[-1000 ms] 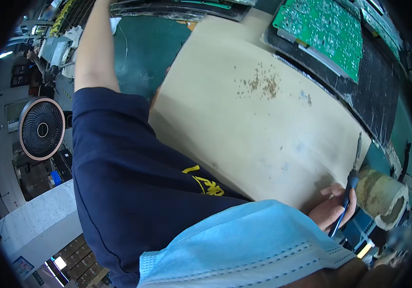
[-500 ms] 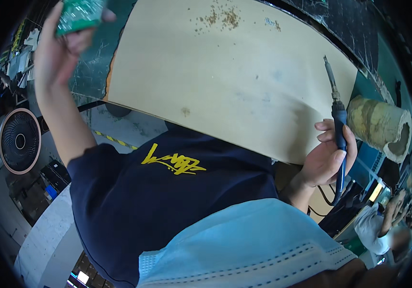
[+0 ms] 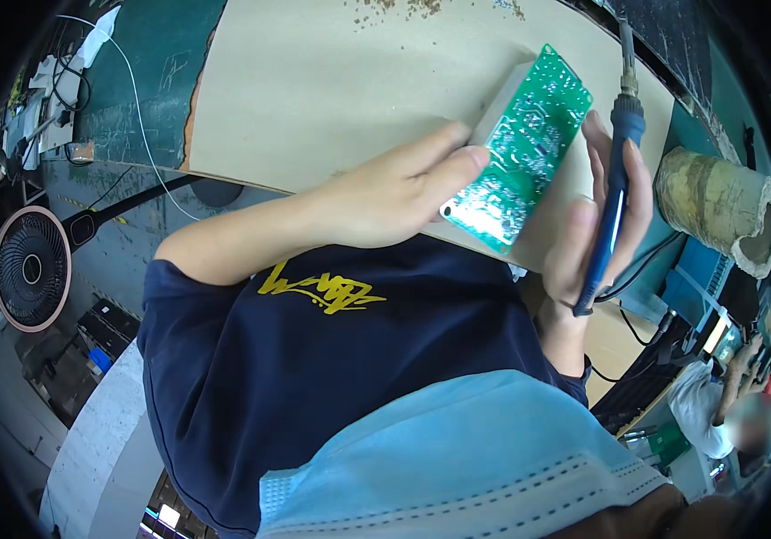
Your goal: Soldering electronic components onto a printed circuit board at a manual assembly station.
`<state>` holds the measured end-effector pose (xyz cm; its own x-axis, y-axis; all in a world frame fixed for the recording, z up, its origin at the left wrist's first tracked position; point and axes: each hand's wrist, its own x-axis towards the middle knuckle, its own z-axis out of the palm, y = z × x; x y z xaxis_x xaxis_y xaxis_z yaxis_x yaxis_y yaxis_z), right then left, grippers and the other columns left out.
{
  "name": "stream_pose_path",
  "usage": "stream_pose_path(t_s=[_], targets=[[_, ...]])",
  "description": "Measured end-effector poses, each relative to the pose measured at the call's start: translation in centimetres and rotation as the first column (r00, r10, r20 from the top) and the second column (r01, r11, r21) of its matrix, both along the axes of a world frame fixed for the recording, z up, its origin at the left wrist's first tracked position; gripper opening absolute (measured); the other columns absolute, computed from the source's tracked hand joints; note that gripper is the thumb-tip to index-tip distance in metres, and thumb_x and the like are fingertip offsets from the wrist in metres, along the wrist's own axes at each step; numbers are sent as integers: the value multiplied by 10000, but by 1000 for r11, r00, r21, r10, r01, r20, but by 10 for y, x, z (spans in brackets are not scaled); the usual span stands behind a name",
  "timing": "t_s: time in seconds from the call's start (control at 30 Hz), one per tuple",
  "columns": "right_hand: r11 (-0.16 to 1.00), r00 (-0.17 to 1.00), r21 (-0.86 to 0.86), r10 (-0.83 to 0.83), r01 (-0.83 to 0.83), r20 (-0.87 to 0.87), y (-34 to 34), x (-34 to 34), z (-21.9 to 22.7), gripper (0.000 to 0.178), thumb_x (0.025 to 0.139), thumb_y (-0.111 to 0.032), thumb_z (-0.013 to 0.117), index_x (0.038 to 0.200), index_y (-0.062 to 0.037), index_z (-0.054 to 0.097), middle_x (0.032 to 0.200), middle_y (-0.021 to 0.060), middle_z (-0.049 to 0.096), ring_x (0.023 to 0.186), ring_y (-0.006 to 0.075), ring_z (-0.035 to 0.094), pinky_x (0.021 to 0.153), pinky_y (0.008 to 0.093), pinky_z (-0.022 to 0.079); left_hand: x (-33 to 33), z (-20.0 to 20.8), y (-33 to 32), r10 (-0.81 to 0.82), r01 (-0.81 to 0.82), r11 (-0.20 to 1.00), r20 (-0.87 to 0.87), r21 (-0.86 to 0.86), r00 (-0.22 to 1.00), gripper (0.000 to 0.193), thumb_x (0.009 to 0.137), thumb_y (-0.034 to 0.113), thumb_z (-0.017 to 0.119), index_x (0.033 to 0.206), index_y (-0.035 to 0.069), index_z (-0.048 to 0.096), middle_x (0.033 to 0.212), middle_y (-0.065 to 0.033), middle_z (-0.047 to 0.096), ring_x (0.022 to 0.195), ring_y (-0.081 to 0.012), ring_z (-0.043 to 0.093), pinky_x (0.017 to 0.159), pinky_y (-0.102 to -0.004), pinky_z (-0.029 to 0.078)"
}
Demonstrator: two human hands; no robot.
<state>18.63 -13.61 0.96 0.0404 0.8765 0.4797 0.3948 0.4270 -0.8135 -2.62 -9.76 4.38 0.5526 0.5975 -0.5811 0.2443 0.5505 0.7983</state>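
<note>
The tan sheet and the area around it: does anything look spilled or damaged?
Yes. Brown crumbs lie scattered on the far part of the tan sheet, like a spill. To its right, the tube is stained and its open end has a ragged rim, so it looks worn.

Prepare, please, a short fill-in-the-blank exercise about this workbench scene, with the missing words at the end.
1. The left hand holds a circuit board whose colour is ____.
2. The right hand holds a soldering iron with a dark ____ handle.
3. The fan appears near the picture's ____ edge.
4. The mark on the dark shirt is ____.

Missing words: green; blue; left; yellow.
</note>
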Motion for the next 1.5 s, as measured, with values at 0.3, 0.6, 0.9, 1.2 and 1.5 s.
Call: stream_pose_path(t_s=[0.3,0.6,0.9,1.2,1.5], targets=[[997,976,-52,-42,55,215,6,-12,-3,612,830,-12,713,1377,4,438,1311,239,579,1206,356,581,1006,387,458,-12,-1,35,-398,594,552,-441,585,804,281,982,291,543,930,15,555,766,-200,586,740,-376,587,653,-437,446],[988,966,-152,9,32,259,10,-23,2,496,946,-26,578,1402,12,386,1316,247,570,1288,321,519,1099,422,351,-47,16,120,-441,521,511,-311,684,842,197,948,172,606,936,-19,653,786,-105,644,662,-205,572,582,-297,440],[994,996,-101,-30,38,82,18,-22,-5,509,983,-199,582,1397,22,385,1304,311,539,1241,379,547,1059,479,401,-74,18,143,-472,500,581,-234,642,850,122,914,74,654,932,-47,660,850,-100,681,728,-158,614,650,-284,468],[986,984,-130,-82,103,156,26,-36,-4,673,903,-98,678,1454,-20,299,1416,302,438,1327,411,458,1122,527,328,-51,-10,89,-480,641,172,-505,748,718,150,850,113,624,991,63,637,833,-120,617,796,-337,610,663,-421,478],[987,971,-122,-78,108,224,19,-32,9,494,976,-193,538,1382,25,361,1163,294,576,1105,393,586,1028,502,410,-60,5,110,-397,481,236,-368,844,841,118,853,104,663,889,-9,659,781,-143,647,689,-284,625,621,-373,485]])
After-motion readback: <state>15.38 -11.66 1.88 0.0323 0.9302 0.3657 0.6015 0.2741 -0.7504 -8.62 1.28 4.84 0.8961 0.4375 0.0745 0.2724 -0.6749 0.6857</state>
